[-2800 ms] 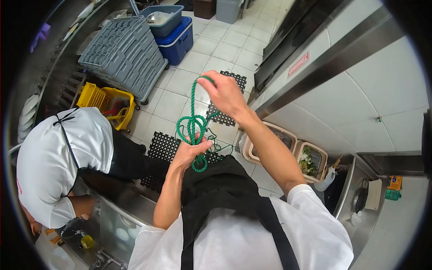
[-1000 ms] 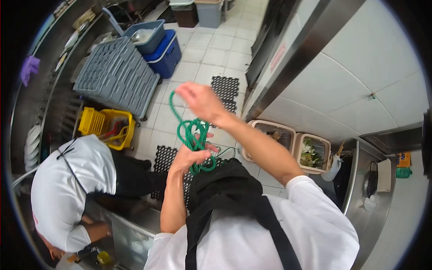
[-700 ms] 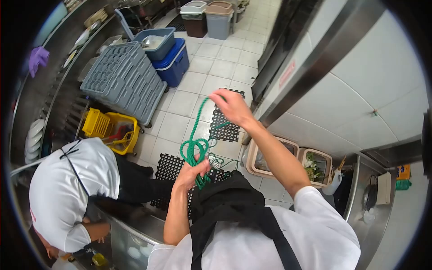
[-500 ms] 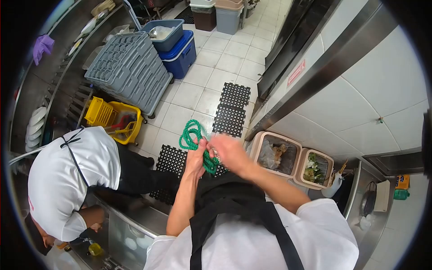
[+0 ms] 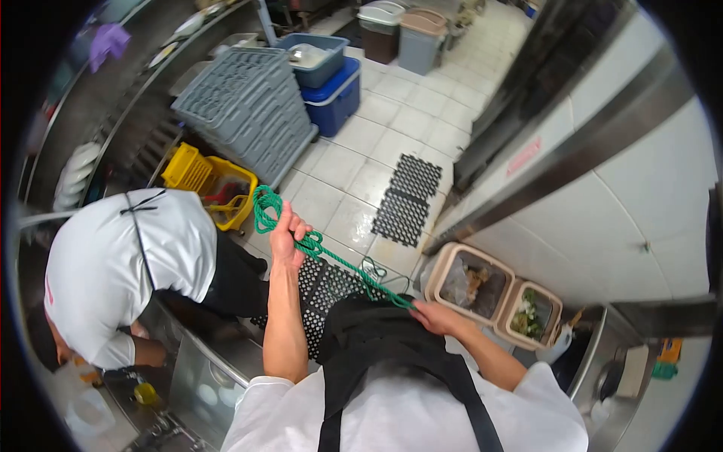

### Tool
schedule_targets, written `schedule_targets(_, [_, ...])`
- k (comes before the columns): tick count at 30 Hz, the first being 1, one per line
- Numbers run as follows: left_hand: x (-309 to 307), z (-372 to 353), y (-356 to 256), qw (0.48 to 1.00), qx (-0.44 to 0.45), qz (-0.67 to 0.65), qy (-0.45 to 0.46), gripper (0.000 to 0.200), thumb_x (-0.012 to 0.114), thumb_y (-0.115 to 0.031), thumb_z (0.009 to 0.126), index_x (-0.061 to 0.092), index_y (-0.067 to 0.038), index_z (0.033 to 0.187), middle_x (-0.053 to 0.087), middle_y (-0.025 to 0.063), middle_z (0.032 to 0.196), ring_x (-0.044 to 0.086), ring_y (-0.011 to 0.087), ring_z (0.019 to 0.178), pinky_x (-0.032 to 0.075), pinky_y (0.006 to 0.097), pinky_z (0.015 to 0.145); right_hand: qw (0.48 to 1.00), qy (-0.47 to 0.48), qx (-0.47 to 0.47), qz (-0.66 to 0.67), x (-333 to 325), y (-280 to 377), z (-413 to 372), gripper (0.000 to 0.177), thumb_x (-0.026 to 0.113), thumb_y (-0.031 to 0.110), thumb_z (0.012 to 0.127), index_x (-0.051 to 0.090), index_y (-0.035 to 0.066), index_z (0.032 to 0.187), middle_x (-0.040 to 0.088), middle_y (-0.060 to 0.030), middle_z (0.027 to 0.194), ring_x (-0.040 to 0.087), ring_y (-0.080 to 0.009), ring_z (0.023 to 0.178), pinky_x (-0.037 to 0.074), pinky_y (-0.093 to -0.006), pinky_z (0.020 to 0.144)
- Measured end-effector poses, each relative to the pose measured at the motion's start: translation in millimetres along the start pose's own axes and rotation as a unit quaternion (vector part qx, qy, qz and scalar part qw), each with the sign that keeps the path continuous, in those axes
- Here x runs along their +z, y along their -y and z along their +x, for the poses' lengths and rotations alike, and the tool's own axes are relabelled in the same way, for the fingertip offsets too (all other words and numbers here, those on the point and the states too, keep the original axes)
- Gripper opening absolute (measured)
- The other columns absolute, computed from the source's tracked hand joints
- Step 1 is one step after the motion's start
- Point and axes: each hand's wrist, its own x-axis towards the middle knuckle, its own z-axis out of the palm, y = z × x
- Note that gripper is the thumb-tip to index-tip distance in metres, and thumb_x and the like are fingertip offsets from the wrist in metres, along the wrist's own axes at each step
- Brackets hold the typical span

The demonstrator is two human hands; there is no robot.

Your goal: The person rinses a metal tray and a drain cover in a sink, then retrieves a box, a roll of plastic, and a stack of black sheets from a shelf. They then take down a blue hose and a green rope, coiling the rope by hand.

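A green rope [image 5: 346,265] runs taut at a slant between my two hands, in front of the black apron. My left hand [image 5: 285,239] is closed around its looped bundle, with several loops sticking out above the thumb and more cord below the fingers. Lower and to the right, my right hand [image 5: 438,317] is closed on the other end of the stretched part, near my waist. A thin loop of cord hangs under the taut stretch, above the floor.
At left a co-worker in a white shirt [image 5: 128,264] bends over a metal sink [image 5: 196,388]. Beyond stand a yellow mop bucket [image 5: 239,215], stacked grey racks [image 5: 245,113] and a blue cooler [image 5: 331,102]. Two waste bins [image 5: 444,280] stand at right; black mats [image 5: 403,215] lie on the tiles.
My hands were close together at the rope bundle. Now my left hand has moved up and left with the loops, my right hand down and right, drawing the rope taut.
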Motion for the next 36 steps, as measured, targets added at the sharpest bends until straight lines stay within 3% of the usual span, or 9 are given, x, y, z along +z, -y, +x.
schedule_targets(3, [8,-11,-14,0.933,0.099,0.347,0.003,0.018,0.070,-0.015,0.092,0.053,-0.013,0.085,0.047,-0.0039,0.065,0.045,0.0079,0.056,0.042,0.0291,0.058,0.990,0.076,0.062,-0.102,-1,19,0,0.020,0.048,0.023,0.103,0.053,0.004,0.107,0.066,-0.0255,0.096,0.064,-0.0460,0.093,0.050,-0.0535,0.078])
schedule_targets(7, [14,-38,20,0.726,0.134,0.631,0.238,0.026,0.064,-0.026,0.093,0.058,-0.002,0.100,0.058,0.0103,0.086,0.058,0.0220,0.082,0.048,0.0430,0.073,0.981,0.102,-0.102,-0.128,-102,189,10,0.022,0.049,0.030,0.105,0.052,0.008,0.107,0.066,-0.0236,0.094,0.061,-0.0467,0.091,0.049,-0.0524,0.075])
schedule_targets(11, [-2,-77,41,0.915,-0.052,0.275,0.289,0.072,0.060,-0.075,0.087,0.059,-0.005,0.102,0.060,0.0024,0.089,0.057,0.0109,0.076,0.047,0.0279,0.064,0.948,-0.080,-0.309,-0.013,-143,233,60,0.027,0.050,0.026,0.106,0.062,0.004,0.098,0.067,-0.0170,0.082,0.068,-0.0367,0.078,0.052,-0.0484,0.068])
schedule_targets(14, [39,-107,11,0.932,-0.108,0.251,0.237,0.032,0.081,-0.026,0.085,0.060,-0.005,0.097,0.058,0.0002,0.078,0.054,0.0083,0.065,0.041,0.0248,0.055,0.968,-0.129,-0.189,0.106,-163,277,77,0.024,0.052,0.023,0.105,0.066,0.004,0.109,0.068,-0.0113,0.082,0.068,-0.0244,0.076,0.053,-0.0389,0.070])
schedule_targets(21, [-3,-104,-24,0.905,-0.124,0.340,0.225,0.022,0.079,-0.009,0.084,0.063,-0.003,0.097,0.063,0.0029,0.077,0.060,0.0135,0.065,0.050,0.0296,0.062,0.934,-0.236,-0.220,0.156,-162,301,123,0.028,0.059,0.027,0.104,0.068,0.002,0.113,0.065,-0.0026,0.082,0.059,-0.0090,0.076,0.050,-0.0267,0.071])
schedule_targets(25, [-31,-98,-47,0.957,-0.201,0.113,0.174,0.022,0.068,0.003,0.085,0.060,-0.001,0.104,0.066,0.0109,0.084,0.069,0.0274,0.072,0.060,0.0459,0.084,0.923,-0.303,-0.176,0.160,-134,231,145,0.030,0.061,0.027,0.102,0.067,0.002,0.117,0.071,-0.0074,0.095,0.064,-0.0132,0.087,0.052,-0.0307,0.080])
schedule_targets(28, [-65,-83,-32,0.948,-0.251,0.002,0.194,0.013,0.062,-0.002,0.094,0.057,-0.003,0.105,0.060,0.0086,0.076,0.058,0.0209,0.058,0.054,0.0383,0.063,0.913,-0.354,-0.074,0.191,-53,196,128,0.027,0.061,0.022,0.102,0.066,0.003,0.122,0.069,-0.0061,0.099,0.063,-0.0133,0.087,0.052,-0.0321,0.078])
schedule_targets(32, [-46,-85,12,0.959,-0.197,0.103,0.178,0.011,0.066,-0.006,0.095,0.060,-0.004,0.104,0.061,0.0050,0.077,0.055,0.0142,0.059,0.048,0.0299,0.058,0.875,-0.475,-0.086,-0.018,22,215,103,0.026,0.056,0.014,0.101,0.063,0.003,0.124,0.063,-0.0187,0.092,0.063,-0.0364,0.082,0.052,-0.0413,0.074])
schedule_targets(36, [-37,-79,63,0.943,-0.191,0.197,0.188,0.022,0.072,-0.012,0.094,0.065,-0.004,0.112,0.065,0.0020,0.101,0.063,0.0125,0.089,0.053,0.0281,0.074,0.920,-0.384,0.011,-0.077,25,192,81,0.020,0.052,0.009,0.096,0.058,0.000,0.113,0.056,-0.0213,0.104,0.059,-0.0417,0.090,0.051,-0.0485,0.079])
